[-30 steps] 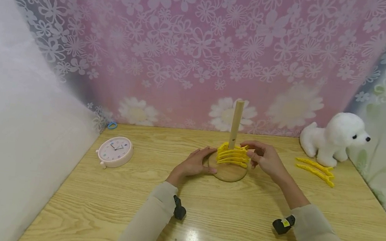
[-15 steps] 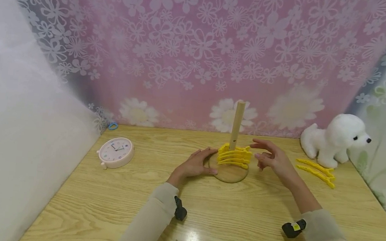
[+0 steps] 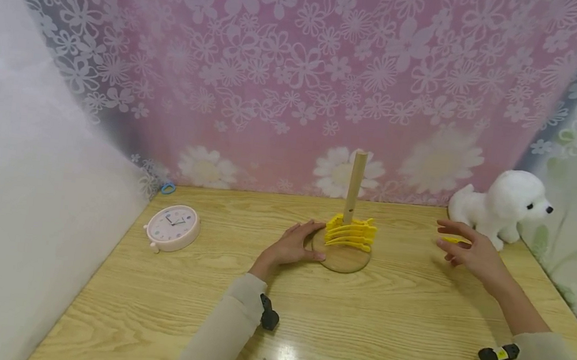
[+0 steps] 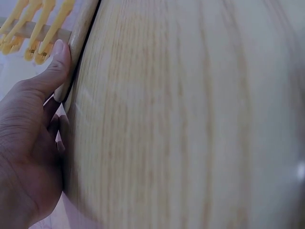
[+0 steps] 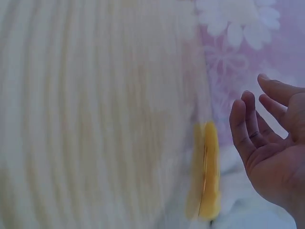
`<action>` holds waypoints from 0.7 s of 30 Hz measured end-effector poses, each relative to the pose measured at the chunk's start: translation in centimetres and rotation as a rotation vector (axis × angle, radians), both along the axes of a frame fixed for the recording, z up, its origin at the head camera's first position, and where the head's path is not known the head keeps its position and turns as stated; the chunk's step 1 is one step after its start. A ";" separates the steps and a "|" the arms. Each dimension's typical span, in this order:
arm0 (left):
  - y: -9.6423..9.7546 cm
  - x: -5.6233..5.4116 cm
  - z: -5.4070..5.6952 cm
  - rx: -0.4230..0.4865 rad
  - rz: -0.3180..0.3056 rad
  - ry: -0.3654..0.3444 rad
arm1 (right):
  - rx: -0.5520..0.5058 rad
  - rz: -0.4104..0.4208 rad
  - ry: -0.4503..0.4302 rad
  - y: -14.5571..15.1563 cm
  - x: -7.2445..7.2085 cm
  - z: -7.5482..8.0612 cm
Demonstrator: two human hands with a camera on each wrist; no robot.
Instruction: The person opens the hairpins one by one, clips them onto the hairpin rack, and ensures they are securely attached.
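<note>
No text can be read, the clock face (image 3: pixel 174 224) and the yellow sticker (image 3: pixel 501 353) being too small.

Table (image 3: pixel 359 314) glossy, wood-grained; post (image 3: pixel 354 186) smooth wood; yellow pieces (image 3: pixel 350 236) seemingly plastic; toy dog (image 3: pixel 518 193) fluffy plush.

Soft, fairly even light fills the head view, with a white glare patch on the near part of the pale wood-grain table (image 3: pixel 357 331) and faint, soft-edged shadows beside the beige fabric sleeves (image 3: pixel 219 330). Both wrist views look hazier and bluish. On the left, the bare left hand (image 4: pixel 26 138) is shaded; a bright spot sits at the far-right border. On the right, the slender yellow piece (image 5: pixel 210 171) is blurred, while the bare right hand (image 5: pixel 279 164) looks crisper.
</note>
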State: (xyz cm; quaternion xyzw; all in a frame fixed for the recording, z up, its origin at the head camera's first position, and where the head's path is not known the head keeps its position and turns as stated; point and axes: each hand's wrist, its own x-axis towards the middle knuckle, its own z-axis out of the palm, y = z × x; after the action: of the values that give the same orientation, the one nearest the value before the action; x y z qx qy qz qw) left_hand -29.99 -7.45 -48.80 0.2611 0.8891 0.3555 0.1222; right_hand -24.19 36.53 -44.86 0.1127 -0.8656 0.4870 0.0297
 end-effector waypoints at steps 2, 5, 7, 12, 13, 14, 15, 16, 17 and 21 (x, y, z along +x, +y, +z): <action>0.0 0.0 -0.1 -0.005 0.004 0.000 | 0.015 -0.014 -0.012 1.5 0.4 -0.2; -0.1 0.0 -0.1 -0.007 0.008 -0.002 | 0.005 -0.035 -0.037 3.5 0.9 -0.5; -0.1 0.0 0.0 -0.002 0.008 0.000 | 0.005 -0.046 -0.043 4.7 1.2 -0.8; 0.0 0.0 -0.1 -0.002 0.007 -0.008 | -0.007 -0.052 -0.039 7.0 1.9 -1.2; 0.0 0.0 -0.1 -0.006 0.007 -0.009 | -0.008 -0.059 -0.044 7.3 2.1 -1.2; 0.0 0.0 -0.2 -0.010 0.007 -0.009 | -0.001 -0.066 -0.050 7.6 2.3 -1.2; 0.0 0.0 -0.2 -0.011 0.009 -0.008 | 0.010 -0.084 -0.057 7.8 2.4 -1.1; 0.0 0.0 -0.3 -0.011 0.011 -0.009 | 0.033 -0.103 -0.060 7.9 2.6 -1.1; -0.1 0.0 -0.3 -0.009 0.010 -0.006 | 0.054 -0.124 -0.066 8.0 2.7 -1.1; -0.1 0.0 -0.2 0.003 -0.004 -0.001 | 0.153 -0.183 -0.090 8.4 3.0 -1.5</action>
State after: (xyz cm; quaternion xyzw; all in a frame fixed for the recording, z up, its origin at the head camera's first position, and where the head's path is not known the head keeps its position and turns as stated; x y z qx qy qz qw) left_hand -29.96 -7.51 -48.98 0.2627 0.8880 0.3568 0.1230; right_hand -21.14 44.91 -46.33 0.0132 -0.9073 0.4195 0.0263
